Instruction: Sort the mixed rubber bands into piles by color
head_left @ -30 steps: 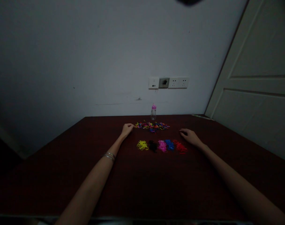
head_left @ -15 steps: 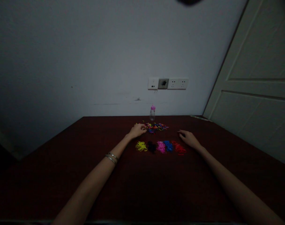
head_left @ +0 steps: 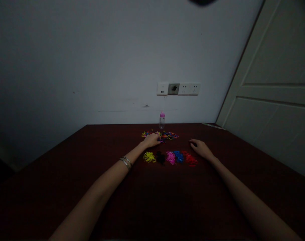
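My left hand [head_left: 152,140], with two silvery bangles on its wrist, reaches over the front of a mixed pile of colourful rubber bands [head_left: 170,135]. Its fingers are curled together, with a purple rubber band [head_left: 161,141] at the tips; exactly how they grip it is too small to see. My right hand [head_left: 201,148] rests on the table, fingers apart and holding nothing. Sorted heaps lie in a row nearer to me: yellow bands [head_left: 149,157], black bands [head_left: 161,157], pink bands [head_left: 171,157], blue bands [head_left: 178,156] and red bands [head_left: 190,158], the red closest to my right hand.
Behind the mixed pile, a clear bottle with a pink top [head_left: 162,120] stands upright near the wall. Wall sockets [head_left: 189,89] are above the dark red table [head_left: 167,201]. A pale panelled door [head_left: 270,90] rises on the right.
My left hand has shifted right and slightly toward me along the pile, baring bands at its left end. My right hand stays put on the table. The view has turned slightly.
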A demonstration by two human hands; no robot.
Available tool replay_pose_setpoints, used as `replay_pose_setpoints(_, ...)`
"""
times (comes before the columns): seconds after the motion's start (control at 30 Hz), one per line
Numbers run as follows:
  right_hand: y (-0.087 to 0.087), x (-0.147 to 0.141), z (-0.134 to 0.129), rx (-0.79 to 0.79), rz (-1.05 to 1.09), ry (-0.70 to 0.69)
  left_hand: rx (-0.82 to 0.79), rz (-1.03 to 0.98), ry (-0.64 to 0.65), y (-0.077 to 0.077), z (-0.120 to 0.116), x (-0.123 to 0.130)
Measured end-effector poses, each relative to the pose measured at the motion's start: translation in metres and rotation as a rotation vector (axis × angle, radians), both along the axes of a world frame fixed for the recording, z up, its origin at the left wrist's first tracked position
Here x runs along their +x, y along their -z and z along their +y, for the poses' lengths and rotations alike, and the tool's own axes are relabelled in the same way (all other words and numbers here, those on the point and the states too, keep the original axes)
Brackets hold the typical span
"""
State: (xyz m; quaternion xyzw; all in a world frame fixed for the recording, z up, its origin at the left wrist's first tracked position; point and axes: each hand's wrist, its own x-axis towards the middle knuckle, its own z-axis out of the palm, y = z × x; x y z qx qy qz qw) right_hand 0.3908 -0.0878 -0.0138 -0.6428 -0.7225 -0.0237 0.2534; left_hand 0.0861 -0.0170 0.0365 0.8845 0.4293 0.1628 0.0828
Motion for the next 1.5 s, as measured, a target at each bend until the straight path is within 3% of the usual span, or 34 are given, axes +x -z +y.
replay_pose_setpoints(0.3,0.001,-0.001,0.000,0.001,0.006,-0.009,0.023,0.032,0.024,-0.004,-0.004,0.000)
replay_pose_setpoints(0.7,0.003,0.001,0.003,0.022,0.015,-0.014,-0.066,-0.140,0.093,-0.004,0.007,-0.004)
replay_pose_setpoints(0.87,0.002,0.001,0.002,0.010,0.021,-0.022,-0.120,-0.206,0.165,-0.010,0.000,0.012)
replay_pose_setpoints(1.17,0.003,0.000,0.003,0.010,0.001,-0.019,-0.205,-0.144,0.328,-0.010,-0.024,0.047)
replay_pose_setpoints(1.5,0.006,0.000,0.003,0.006,0.011,-0.003,-0.283,-0.120,0.380,0.003,-0.018,0.058)
